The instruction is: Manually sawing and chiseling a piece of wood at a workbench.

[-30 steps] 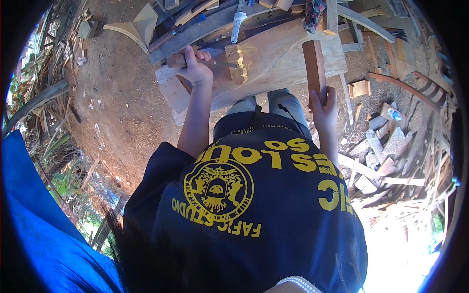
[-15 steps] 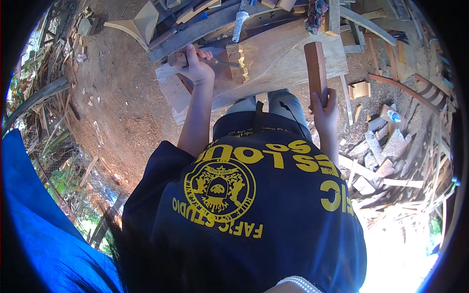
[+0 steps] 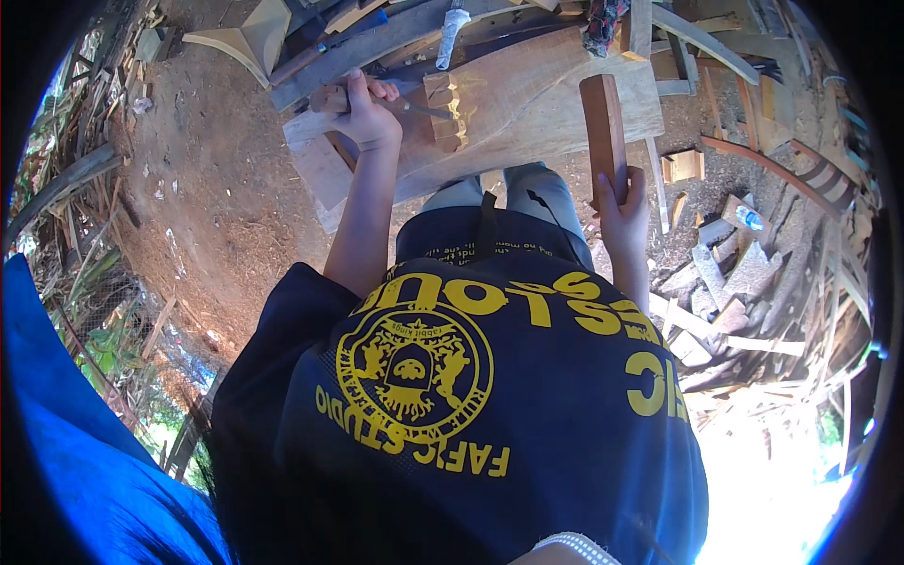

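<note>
Left hand, upper left of centre, clenched around a chisel, blade pointing right toward a small carved block just beside the fingers. Right hand, right of centre, wrapped around the lower end of a reddish-brown wooden mallet, held upright and apart from the chisel. Carved block pale and notched, freshly cut, lying on a broad wooden plank serving as the surface across the top of the frame. Bare dirt ground at left, scrap wood piled at right.
</note>
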### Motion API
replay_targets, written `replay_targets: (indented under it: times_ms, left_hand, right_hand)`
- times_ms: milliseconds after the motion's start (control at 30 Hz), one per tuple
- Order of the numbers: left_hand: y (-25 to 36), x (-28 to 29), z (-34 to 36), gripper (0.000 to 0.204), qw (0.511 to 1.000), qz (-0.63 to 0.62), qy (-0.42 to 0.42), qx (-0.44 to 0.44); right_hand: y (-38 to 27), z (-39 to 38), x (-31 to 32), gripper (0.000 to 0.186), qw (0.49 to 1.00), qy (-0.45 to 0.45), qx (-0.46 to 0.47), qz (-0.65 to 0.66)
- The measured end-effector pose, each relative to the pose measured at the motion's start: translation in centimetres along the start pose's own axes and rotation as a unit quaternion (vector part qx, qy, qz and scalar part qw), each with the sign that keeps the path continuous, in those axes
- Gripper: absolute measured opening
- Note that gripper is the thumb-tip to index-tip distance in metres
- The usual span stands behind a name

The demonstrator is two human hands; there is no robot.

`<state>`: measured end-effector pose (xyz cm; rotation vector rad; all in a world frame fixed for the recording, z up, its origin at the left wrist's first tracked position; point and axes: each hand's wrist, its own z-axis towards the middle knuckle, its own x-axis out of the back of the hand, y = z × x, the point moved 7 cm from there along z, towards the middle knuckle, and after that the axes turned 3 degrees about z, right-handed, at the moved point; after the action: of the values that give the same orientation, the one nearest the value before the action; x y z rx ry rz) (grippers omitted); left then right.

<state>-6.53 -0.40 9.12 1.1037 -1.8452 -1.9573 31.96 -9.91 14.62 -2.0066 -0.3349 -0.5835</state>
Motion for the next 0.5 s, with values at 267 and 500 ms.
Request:
replay_targets:
  times_ms: [267, 500]
  left_hand:
    - [0.3, -0.2, -0.6, 0.021, 1.0, 0.006, -0.007, -0.027]
    - [0.7, -0.2, -2.3, 0.016, 0.999, -0.015, -0.03, -0.039]
  right_hand:
    - [0.7, 0.0, -0.6, 0.026, 1.0, -0.029, 0.003, -0.011]
    - [1.8, 0.1, -1.4, 0.027, 0.998, -0.058, 0.01, -0.027]
